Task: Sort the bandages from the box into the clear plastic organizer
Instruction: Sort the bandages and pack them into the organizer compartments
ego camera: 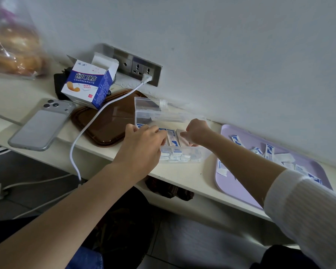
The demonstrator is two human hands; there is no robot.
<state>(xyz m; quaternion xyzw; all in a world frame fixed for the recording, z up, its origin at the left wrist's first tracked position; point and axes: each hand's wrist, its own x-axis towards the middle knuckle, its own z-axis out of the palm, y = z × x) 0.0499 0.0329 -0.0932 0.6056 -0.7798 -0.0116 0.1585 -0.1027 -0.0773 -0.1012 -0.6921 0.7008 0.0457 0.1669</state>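
The clear plastic organizer (199, 155) sits on the cream shelf with its lid (145, 104) tipped up behind. Blue-and-white wrapped bandages (173, 137) stand packed inside it. My left hand (142, 144) reaches over the organizer's left half, fingers bent onto the bandage tops. My right hand (197, 132) is curled over the right half, thumb and fingers pinching a bandage (180, 133) there. The opened blue-and-white bandage box (89, 84) stands at the back left. More loose bandages (270, 152) lie on a lilac tray (233, 183) at the right.
A brown tray (105, 123) lies left of the organizer. A phone (41, 125) lies face down at the left. A white cable (97, 117) runs from the wall socket (142, 71) over the shelf edge. A plastic bag (12, 45) sits far left.
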